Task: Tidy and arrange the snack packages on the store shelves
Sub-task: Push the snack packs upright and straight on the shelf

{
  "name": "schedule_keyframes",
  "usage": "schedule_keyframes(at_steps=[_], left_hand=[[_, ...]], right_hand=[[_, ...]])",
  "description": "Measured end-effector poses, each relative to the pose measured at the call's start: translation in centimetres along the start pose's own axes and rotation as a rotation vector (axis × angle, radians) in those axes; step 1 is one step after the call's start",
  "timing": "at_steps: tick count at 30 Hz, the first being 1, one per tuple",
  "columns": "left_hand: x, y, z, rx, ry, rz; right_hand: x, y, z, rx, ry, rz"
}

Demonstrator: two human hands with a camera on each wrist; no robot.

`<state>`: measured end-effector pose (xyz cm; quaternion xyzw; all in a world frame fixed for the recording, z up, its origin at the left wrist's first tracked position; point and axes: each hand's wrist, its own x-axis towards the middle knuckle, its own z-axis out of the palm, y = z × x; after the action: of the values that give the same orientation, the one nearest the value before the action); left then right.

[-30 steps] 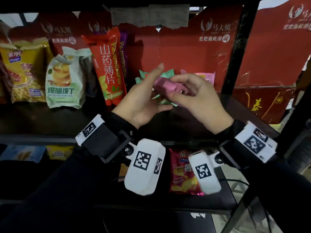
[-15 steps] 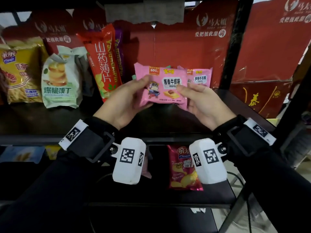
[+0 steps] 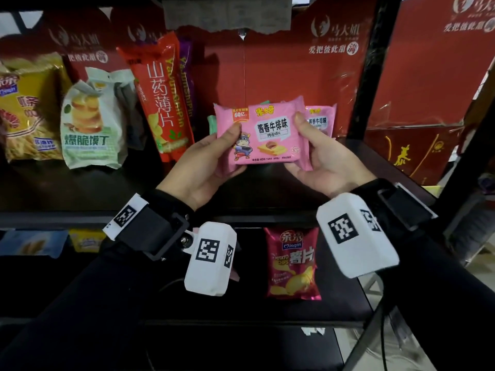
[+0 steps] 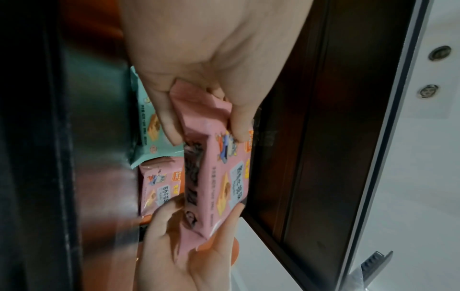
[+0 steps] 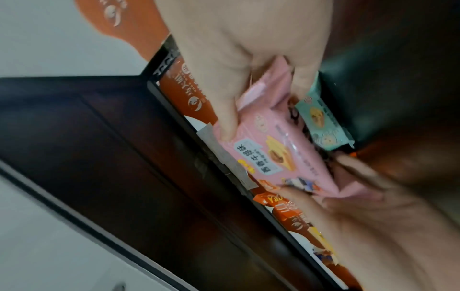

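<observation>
Left hand (image 3: 211, 159): clamped on the left edge of the flat pink plastic snack packet (image 3: 263, 135), thumb on the printed face and fingers behind it.
Right hand (image 3: 318, 159): clamped on the packet's right edge the same way, thumb on the front; the two hands stand apart with the packet stretched between them.
Change: a second ago the packet was bunched and turned away between the hands; half a second ago it was already spread out face-forward, and now it is raised a little and squarer to the viewer, label fully readable.
Packet's place: held in the air in front of the upper dark shelf board (image 3: 80, 183), not resting on it.
Behind the packet: a second pink packet of the same print (image 3: 321, 121) stands just to its right, and a mint-green packet (image 4: 147, 126) lies behind its left edge.
Left of the packet: a tall red yam-crisp bag (image 3: 160, 103) leans nearby, then a pale green bun-snack bag (image 3: 88, 121) and a yellow fries bag (image 3: 24, 108) further off.
Below the packet: a red potato-chip bag (image 3: 293, 263) sits on the lower shelf.
Meaning for the task: the packet looks straightened and oriented, so the likely next step is standing it upright beside its pink twin.
</observation>
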<state>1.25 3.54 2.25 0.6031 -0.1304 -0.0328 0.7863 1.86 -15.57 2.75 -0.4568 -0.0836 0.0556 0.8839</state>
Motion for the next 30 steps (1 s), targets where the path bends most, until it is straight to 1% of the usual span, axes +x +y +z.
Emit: schedule_keyframes(at_steps=[3,5,7,9,10,12,14,16,20,23,25,27,30], left_hand=[[0.0,-0.4,0.1,-0.006,-0.029,-0.032],[0.1,-0.4,0.0,-0.011,-0.043,-0.036],[0.1,-0.3,-0.2,-0.016,-0.051,-0.013],[0.2,-0.2,-0.5,-0.018,-0.031,0.045],[0.2,-0.1,-0.7,-0.022,-0.014,0.080],[0.3,0.1,-0.9,-0.044,0.018,0.127],[0.4,0.3,-1.1,-0.076,0.045,0.142],[0.5,0.4,-1.2,-0.080,0.056,0.145],[0.3,0.4,-1.1,-0.063,0.014,0.120],[-0.2,0.5,-1.2,-0.031,-0.019,0.103],[-0.3,0.5,-1.4,-0.012,0.010,0.111],[-0.4,0.4,-1.8,-0.028,0.036,0.129],[-0.3,0.4,-2.5,-0.049,0.077,0.160]], right_hand=[[0.0,-0.1,0.3,0.054,-0.010,0.001],[-0.1,0.0,0.6,0.043,-0.003,-0.014],[-0.3,0.3,1.0,-0.017,0.063,-0.060],[-0.2,0.6,0.9,-0.101,0.147,-0.077],[-0.3,0.7,1.0,-0.148,0.161,-0.089],[-0.4,0.9,1.1,-0.233,0.121,-0.120],[-0.6,0.9,1.1,-0.304,0.081,-0.140],[-0.7,1.0,1.2,-0.353,0.071,-0.173],[-0.6,1.1,1.1,-0.326,0.175,-0.248],[-0.3,1.6,0.8,-0.289,0.240,-0.258],[-0.2,1.8,0.8,-0.279,0.228,-0.231],[-0.2,1.9,0.9,-0.261,0.177,-0.187],[-0.4,2.4,1.1,-0.280,0.110,-0.187]])
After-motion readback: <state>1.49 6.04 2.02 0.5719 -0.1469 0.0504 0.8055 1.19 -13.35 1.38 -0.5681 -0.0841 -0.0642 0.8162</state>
